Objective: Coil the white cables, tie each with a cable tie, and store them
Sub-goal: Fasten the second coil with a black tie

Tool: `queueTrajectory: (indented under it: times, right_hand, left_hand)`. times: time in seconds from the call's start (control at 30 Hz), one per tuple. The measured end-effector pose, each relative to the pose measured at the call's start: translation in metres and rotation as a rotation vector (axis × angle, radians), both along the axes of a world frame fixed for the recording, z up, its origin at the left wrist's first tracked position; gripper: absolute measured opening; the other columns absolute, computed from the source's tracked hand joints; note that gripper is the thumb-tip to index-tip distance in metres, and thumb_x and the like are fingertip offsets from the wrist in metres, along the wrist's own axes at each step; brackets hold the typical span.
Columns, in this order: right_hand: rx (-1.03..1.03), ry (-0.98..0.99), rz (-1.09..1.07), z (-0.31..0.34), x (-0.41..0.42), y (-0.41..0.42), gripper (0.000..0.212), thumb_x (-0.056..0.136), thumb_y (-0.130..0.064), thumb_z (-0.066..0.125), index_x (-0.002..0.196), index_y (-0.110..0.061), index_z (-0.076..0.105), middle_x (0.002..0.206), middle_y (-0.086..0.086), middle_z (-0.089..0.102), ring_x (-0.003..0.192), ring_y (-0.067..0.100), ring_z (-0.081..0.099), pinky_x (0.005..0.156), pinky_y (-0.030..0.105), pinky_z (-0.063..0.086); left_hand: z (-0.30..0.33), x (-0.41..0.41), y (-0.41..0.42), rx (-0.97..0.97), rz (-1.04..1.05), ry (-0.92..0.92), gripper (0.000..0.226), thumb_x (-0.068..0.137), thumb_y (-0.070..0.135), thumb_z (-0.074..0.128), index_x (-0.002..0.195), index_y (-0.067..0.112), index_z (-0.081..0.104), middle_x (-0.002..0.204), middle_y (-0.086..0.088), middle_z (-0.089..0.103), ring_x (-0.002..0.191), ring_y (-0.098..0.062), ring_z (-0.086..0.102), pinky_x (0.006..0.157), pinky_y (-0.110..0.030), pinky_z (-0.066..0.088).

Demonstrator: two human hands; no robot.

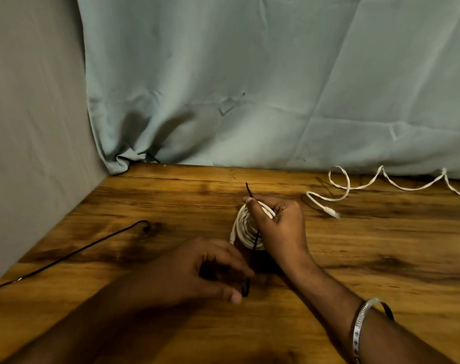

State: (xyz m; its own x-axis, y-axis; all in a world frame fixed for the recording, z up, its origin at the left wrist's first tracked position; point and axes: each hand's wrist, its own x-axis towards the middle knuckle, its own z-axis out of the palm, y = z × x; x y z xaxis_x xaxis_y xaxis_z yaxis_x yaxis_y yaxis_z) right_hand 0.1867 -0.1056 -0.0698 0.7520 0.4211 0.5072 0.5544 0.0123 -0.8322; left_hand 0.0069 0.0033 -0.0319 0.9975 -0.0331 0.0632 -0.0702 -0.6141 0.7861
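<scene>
A coiled white cable [243, 227] stands on edge on the wooden table [381, 258], held by my right hand [281, 227], whose fingers curl round its top. A black cable tie [255, 241] runs through the coil; its far tip sticks up past my right fingertips. My left hand [197, 269] pinches the tie's near end between thumb and fingers, just in front of the coil. A second white cable [355, 186] lies loose and uncoiled at the back right, its plug end [331, 212] pointing toward my right hand.
A thin black cord [73, 252] runs across the table's left side to the left edge. A grey wall stands on the left, and a pale green cloth [249, 88] hangs along the back edge. My right wrist wears a silver bangle [360, 327].
</scene>
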Motion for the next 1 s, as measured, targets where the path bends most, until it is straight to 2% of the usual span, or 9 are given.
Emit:
queueTrajectory:
  times: [0.1,0.37,0.43,0.53,0.63,0.73,0.8,0.9,1.0]
  right_hand:
    - [-0.003,0.01,0.009,0.001,-0.001,-0.001,0.023,0.093,-0.039,0.069,0.104,-0.025,0.084,0.098,-0.014,0.081,0.095,0.003,0.075,0.086,0.046,0.062]
    - [-0.013,0.023,-0.012,0.001,-0.001,-0.001,0.027,0.09,-0.045,0.068,0.101,-0.025,0.084,0.091,-0.014,0.081,0.089,0.006,0.076,0.08,0.048,0.062]
    - [-0.029,0.01,-0.019,0.001,-0.002,-0.001,0.028,0.09,-0.046,0.067,0.099,-0.026,0.084,0.087,-0.012,0.08,0.084,0.008,0.076,0.075,0.048,0.062]
    - [-0.067,0.001,-0.026,0.002,-0.005,-0.003,0.022,0.093,-0.045,0.067,0.096,-0.029,0.082,0.083,-0.014,0.079,0.078,0.007,0.075,0.068,0.048,0.063]
    - [-0.137,-0.098,-0.045,0.005,-0.012,-0.004,0.026,0.094,-0.048,0.061,0.102,-0.032,0.081,0.086,-0.018,0.079,0.079,0.003,0.074,0.068,0.044,0.062]
    - [-0.211,-0.228,-0.089,0.009,-0.02,-0.006,0.035,0.093,-0.053,0.054,0.107,-0.032,0.078,0.089,-0.014,0.079,0.079,0.007,0.074,0.066,0.041,0.06]
    - [-0.251,-0.339,-0.107,0.014,-0.027,-0.008,0.034,0.094,-0.049,0.054,0.104,-0.026,0.077,0.088,-0.008,0.079,0.077,0.012,0.073,0.064,0.039,0.058]
    - [-0.318,-0.481,-0.114,0.019,-0.038,-0.009,0.028,0.098,-0.042,0.056,0.091,-0.023,0.076,0.07,-0.006,0.072,0.06,0.012,0.065,0.055,0.036,0.051]
    - [-0.354,-0.527,-0.145,0.021,-0.043,-0.008,0.028,0.099,-0.043,0.058,0.085,-0.025,0.075,0.059,-0.005,0.064,0.052,0.013,0.057,0.05,0.032,0.038]
  left_hand:
    - [-0.002,0.001,0.0,-0.026,0.02,-0.041,0.018,0.08,0.024,0.083,0.097,0.025,0.082,0.106,0.014,0.072,0.103,-0.006,0.068,0.093,-0.032,0.056]
    - [-0.012,0.004,-0.007,-0.092,0.039,-0.139,0.009,0.082,0.023,0.082,0.091,0.022,0.083,0.099,0.008,0.069,0.098,-0.014,0.069,0.087,-0.035,0.057]
    - [-0.011,0.006,-0.007,-0.136,0.124,-0.211,0.011,0.084,0.023,0.078,0.095,0.023,0.082,0.102,0.009,0.073,0.1,-0.011,0.07,0.088,-0.031,0.057]
    - [-0.007,0.008,-0.002,-0.241,0.374,-0.366,0.016,0.081,0.023,0.075,0.095,0.022,0.081,0.098,0.01,0.079,0.097,-0.006,0.073,0.086,-0.023,0.057]
    - [-0.007,0.01,0.007,-0.334,0.567,-0.469,0.011,0.083,0.021,0.073,0.091,0.02,0.081,0.088,0.004,0.08,0.091,-0.009,0.075,0.088,-0.025,0.056]
    - [-0.007,0.01,0.014,-0.41,0.624,-0.51,0.011,0.087,0.019,0.071,0.088,0.018,0.081,0.081,-0.004,0.079,0.082,-0.014,0.075,0.086,-0.022,0.055]
    - [-0.007,0.011,0.013,-0.424,0.63,-0.519,0.011,0.088,0.018,0.07,0.087,0.016,0.081,0.079,-0.006,0.078,0.078,-0.015,0.075,0.082,-0.018,0.055]
    - [-0.007,0.013,0.01,-0.428,0.603,-0.535,0.012,0.089,0.014,0.069,0.087,0.014,0.081,0.078,-0.006,0.078,0.075,-0.013,0.074,0.078,-0.016,0.053]
    - [-0.007,0.014,0.008,-0.438,0.558,-0.549,0.013,0.089,0.011,0.068,0.088,0.013,0.08,0.081,-0.004,0.079,0.071,-0.011,0.072,0.072,-0.014,0.052]
